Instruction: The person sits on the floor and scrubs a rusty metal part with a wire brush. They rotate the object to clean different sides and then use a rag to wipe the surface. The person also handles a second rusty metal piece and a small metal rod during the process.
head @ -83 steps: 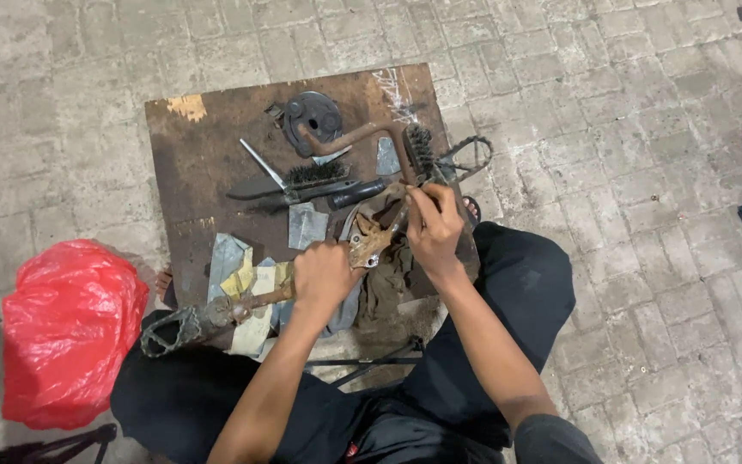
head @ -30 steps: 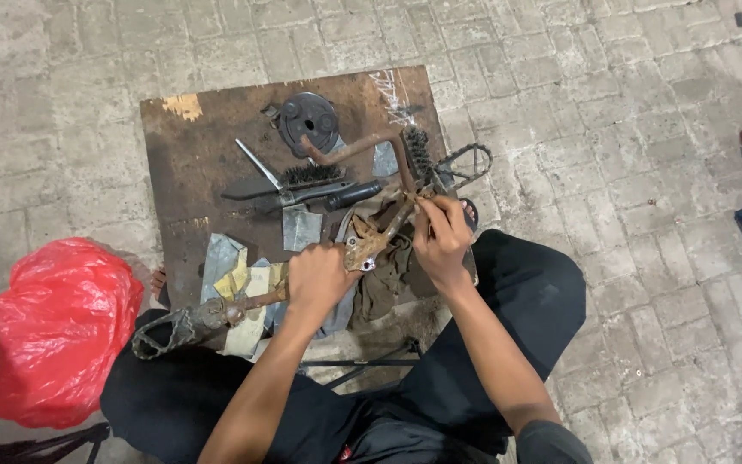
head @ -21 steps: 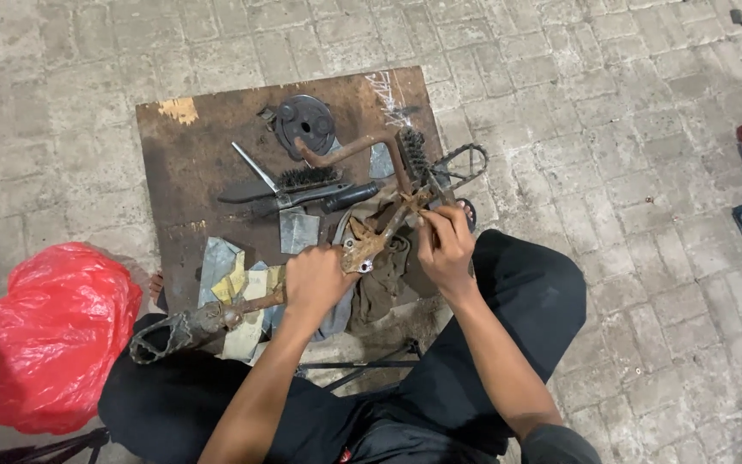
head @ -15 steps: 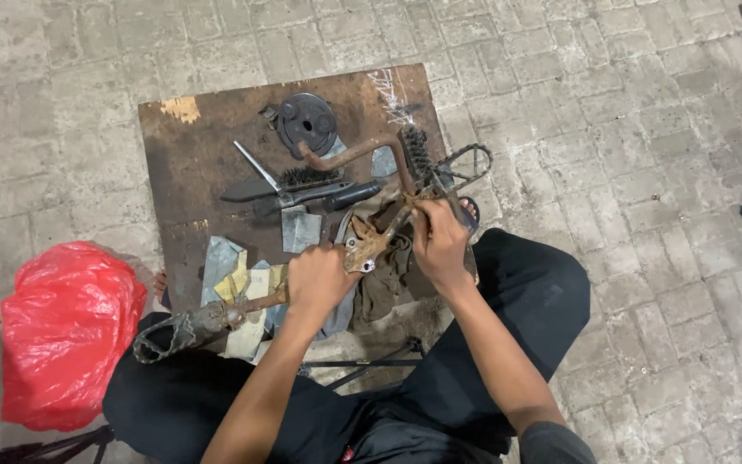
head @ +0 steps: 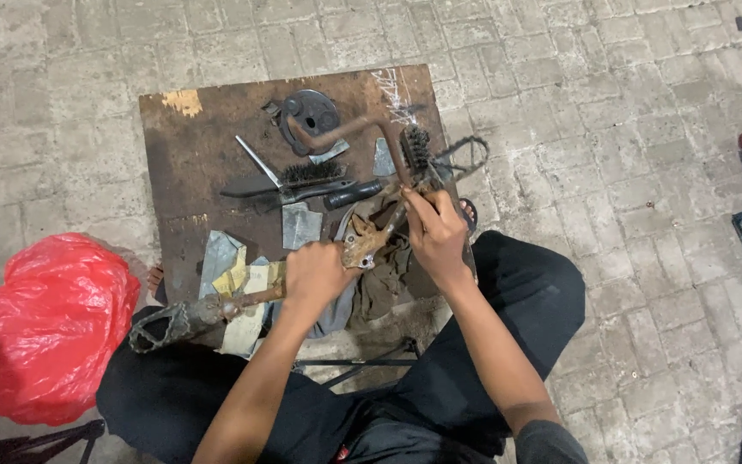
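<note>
Brown wooden board (head: 208,163) on paved ground, carrying the work. Red plastic bag (head: 57,322) beside it, apart. Rusty crank part (head: 362,241) at the board's near edge, held across both hands: left hand (head: 315,275) clenched around its shaft, right hand (head: 435,232) grasping its bent arm. Wire brush (head: 302,176) lies beyond. Risk: rusty edges could cut a slipping palm.

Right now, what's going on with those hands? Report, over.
Left hand grips rusty metal part. Right hand holds its bent rod. Wire brush and rags crowd the board.
</note>
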